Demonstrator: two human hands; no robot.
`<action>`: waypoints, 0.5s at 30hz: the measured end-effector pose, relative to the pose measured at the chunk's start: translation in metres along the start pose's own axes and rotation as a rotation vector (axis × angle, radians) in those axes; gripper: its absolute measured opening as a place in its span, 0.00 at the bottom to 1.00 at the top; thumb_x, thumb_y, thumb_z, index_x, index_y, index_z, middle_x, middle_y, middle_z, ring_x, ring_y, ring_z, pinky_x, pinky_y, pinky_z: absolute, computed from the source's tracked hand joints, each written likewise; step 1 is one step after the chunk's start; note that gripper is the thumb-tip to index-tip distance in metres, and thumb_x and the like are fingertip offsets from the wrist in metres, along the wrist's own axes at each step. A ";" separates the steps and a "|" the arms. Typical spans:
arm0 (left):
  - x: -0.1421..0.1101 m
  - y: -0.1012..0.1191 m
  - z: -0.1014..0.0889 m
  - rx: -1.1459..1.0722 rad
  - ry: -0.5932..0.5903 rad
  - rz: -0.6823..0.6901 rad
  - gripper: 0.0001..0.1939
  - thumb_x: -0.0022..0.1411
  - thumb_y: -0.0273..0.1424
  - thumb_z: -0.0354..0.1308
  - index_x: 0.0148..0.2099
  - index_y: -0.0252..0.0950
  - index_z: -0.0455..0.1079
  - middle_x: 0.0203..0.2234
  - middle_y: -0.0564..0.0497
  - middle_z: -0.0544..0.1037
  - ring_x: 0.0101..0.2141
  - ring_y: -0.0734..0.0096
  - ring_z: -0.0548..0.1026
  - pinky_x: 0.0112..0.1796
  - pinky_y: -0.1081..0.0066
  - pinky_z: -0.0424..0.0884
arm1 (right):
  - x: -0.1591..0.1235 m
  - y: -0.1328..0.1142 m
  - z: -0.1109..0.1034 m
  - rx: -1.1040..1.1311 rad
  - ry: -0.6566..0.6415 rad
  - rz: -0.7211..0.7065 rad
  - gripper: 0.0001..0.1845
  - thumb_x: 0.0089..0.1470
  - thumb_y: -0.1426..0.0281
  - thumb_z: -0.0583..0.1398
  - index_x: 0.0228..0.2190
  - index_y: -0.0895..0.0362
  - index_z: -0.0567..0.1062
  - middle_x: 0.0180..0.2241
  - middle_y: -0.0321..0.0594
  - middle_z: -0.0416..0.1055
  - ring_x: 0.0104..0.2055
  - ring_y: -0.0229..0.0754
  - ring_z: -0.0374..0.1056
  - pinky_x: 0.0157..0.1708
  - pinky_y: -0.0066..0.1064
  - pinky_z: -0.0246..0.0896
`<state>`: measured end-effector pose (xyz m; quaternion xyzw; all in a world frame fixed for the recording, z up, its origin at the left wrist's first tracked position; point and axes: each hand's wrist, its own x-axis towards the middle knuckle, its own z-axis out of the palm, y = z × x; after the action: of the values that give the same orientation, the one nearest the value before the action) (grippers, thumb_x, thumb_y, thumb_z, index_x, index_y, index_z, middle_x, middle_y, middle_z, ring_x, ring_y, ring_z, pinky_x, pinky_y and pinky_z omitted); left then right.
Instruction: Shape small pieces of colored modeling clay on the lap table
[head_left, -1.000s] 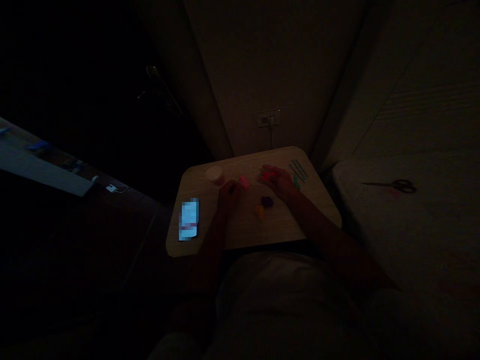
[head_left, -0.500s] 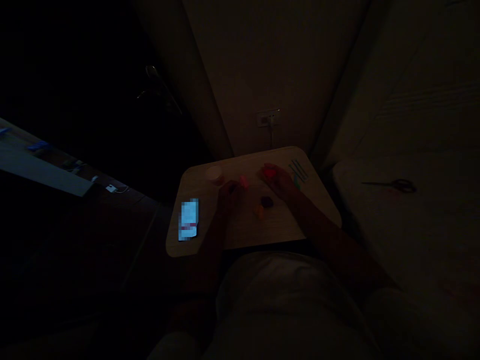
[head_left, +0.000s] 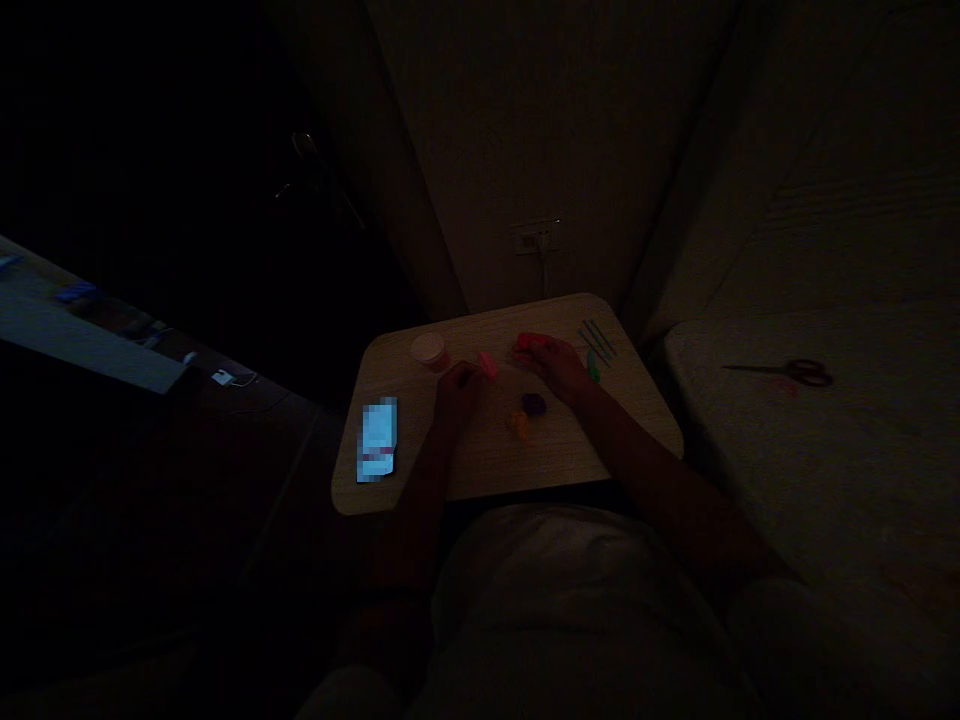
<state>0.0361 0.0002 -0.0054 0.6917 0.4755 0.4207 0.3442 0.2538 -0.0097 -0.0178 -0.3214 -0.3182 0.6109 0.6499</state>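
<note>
The picture is very dark. My right hand (head_left: 561,368) is closed on a lump of red modelling clay (head_left: 532,341) at the back of the small wooden table (head_left: 405,480), and the red shows along the fingers. On the left, my left hand (head_left: 454,393) rests low over the tabletop with curled fingers; whatever they may hold is hidden. A pink lump of clay (head_left: 487,366) lies just right of those fingers. Nearer to me are a dark purple lump (head_left: 534,404) and an orange lump (head_left: 518,424). A green piece (head_left: 593,367) sits beside my right wrist.
A round tub (head_left: 430,352) stands at the back left, and a lit phone (head_left: 377,440) lies at the left edge. Several thin sticks (head_left: 598,342) lie at the back right. Scissors (head_left: 806,372) rest on a pale surface to the right. A wall socket (head_left: 536,237) holds a plug and cable.
My right hand has turned over and shifted slightly left and down, with the red clay still in it. The left hand has barely moved.
</note>
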 end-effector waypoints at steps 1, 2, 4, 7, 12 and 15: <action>0.000 0.000 0.000 0.000 0.004 -0.002 0.07 0.61 0.34 0.57 0.33 0.36 0.72 0.28 0.54 0.74 0.31 0.70 0.69 0.34 0.72 0.64 | 0.001 0.000 0.000 -0.028 0.013 -0.001 0.22 0.42 0.56 0.75 0.35 0.55 0.79 0.35 0.40 0.79 0.36 0.40 0.75 0.46 0.34 0.74; 0.000 0.001 0.000 -0.001 0.009 -0.004 0.07 0.61 0.34 0.58 0.33 0.36 0.72 0.28 0.53 0.74 0.31 0.70 0.69 0.34 0.72 0.64 | 0.001 0.001 -0.001 -0.053 0.023 -0.005 0.22 0.43 0.54 0.74 0.34 0.55 0.79 0.33 0.39 0.78 0.34 0.39 0.74 0.42 0.33 0.74; 0.000 0.001 0.000 -0.002 0.010 -0.004 0.07 0.60 0.34 0.58 0.33 0.36 0.72 0.28 0.53 0.75 0.32 0.70 0.70 0.35 0.72 0.64 | 0.002 0.002 -0.001 -0.087 0.034 -0.019 0.21 0.44 0.53 0.73 0.33 0.55 0.79 0.31 0.38 0.77 0.31 0.37 0.72 0.38 0.31 0.72; 0.000 -0.001 0.000 0.000 0.002 0.000 0.07 0.61 0.34 0.57 0.33 0.36 0.72 0.29 0.53 0.75 0.32 0.70 0.70 0.36 0.72 0.65 | 0.002 0.002 -0.003 -0.114 0.041 -0.049 0.18 0.46 0.55 0.72 0.31 0.55 0.78 0.30 0.38 0.76 0.30 0.38 0.71 0.35 0.31 0.70; 0.000 -0.003 0.000 0.005 -0.008 -0.004 0.08 0.61 0.34 0.57 0.33 0.36 0.73 0.28 0.53 0.75 0.31 0.70 0.70 0.35 0.72 0.65 | 0.004 0.003 -0.006 -0.104 0.060 -0.063 0.17 0.45 0.57 0.72 0.26 0.55 0.75 0.26 0.37 0.73 0.28 0.38 0.69 0.32 0.31 0.69; 0.000 0.000 -0.001 0.003 0.000 -0.013 0.08 0.61 0.35 0.58 0.33 0.36 0.73 0.28 0.53 0.75 0.31 0.70 0.70 0.35 0.72 0.65 | 0.008 0.004 -0.009 -0.041 0.070 -0.066 0.14 0.44 0.61 0.72 0.27 0.53 0.74 0.27 0.36 0.73 0.32 0.39 0.71 0.37 0.34 0.71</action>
<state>0.0354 0.0004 -0.0053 0.6891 0.4806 0.4177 0.3460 0.2595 -0.0023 -0.0263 -0.3450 -0.3183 0.5708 0.6737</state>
